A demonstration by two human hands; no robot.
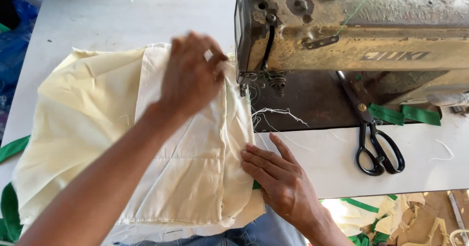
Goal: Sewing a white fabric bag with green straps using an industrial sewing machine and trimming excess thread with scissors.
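Cream cloth (97,129) lies spread on our white table (342,163), its right edge running up to the needle of one worn sewing machine (351,36). Our left hand (190,75) rests on the far end, fingers curled and pinching the cloth by the needle. Our right hand (278,177) lies flat, fingers straight, pressing the near edge (holding nothing). One pair of black scissors (376,143) sits to the right, beside two green strips (405,114).

A white table (97,16) carries cream fabric (88,124), a worn sewing machine (351,36), black scissors (378,151) and green strips (403,114).
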